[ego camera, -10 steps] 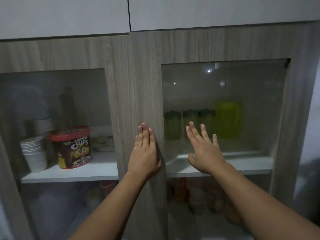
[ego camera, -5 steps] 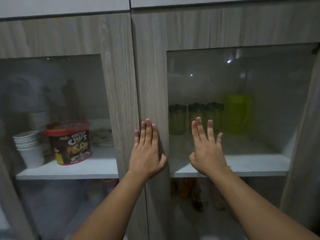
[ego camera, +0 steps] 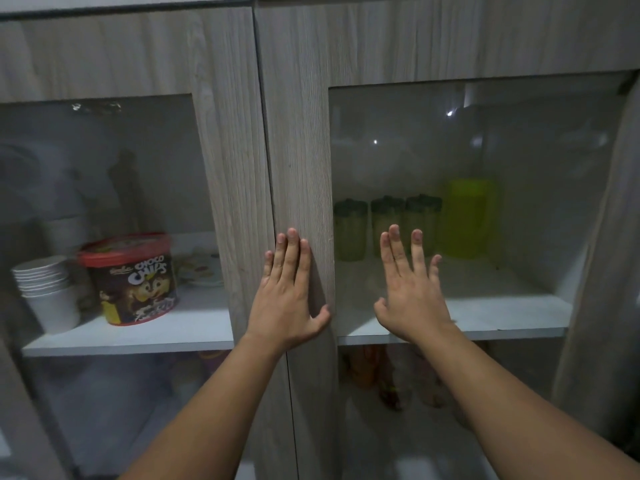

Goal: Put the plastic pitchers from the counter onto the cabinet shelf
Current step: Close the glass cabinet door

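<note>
Both hands are lying flat and spread, gripping nothing. Left hand (ego camera: 289, 296) is pressing palm-down on the wooden stile of the right cabinet door (ego camera: 298, 140), at centre frame, thumb reaching toward the glass edge. Right hand (ego camera: 410, 289) is resting open-fingered on or just in front of the glass pane (ego camera: 519, 140) — contact cannot be told for sure.

Behind that glass, at centre right, four pitchers are standing upright on the white shelf (ego camera: 502, 317): three pale green ones with dark lids (ego camera: 386, 230) in a close row, and a larger yellow-green pitcher (ego camera: 472, 220) just beside them toward the right. Glass is hazing them, so detail is poor.

Left compartment, lower left of the frame, is holding a Choco Chips tub (ego camera: 136, 278) and a stack of white cups (ego camera: 48, 292) — not task items.

Progress, as a judgement: the placing looks done or nearly so, since pitchers are sitting on the shelf and neither hand is carrying one. No counter is showing, so whether more pitchers are waiting there cannot be told. Door appears shut or almost shut against its neighbour; the hands are reading as a closing push. What is left is probably only seating the door flush.
</note>
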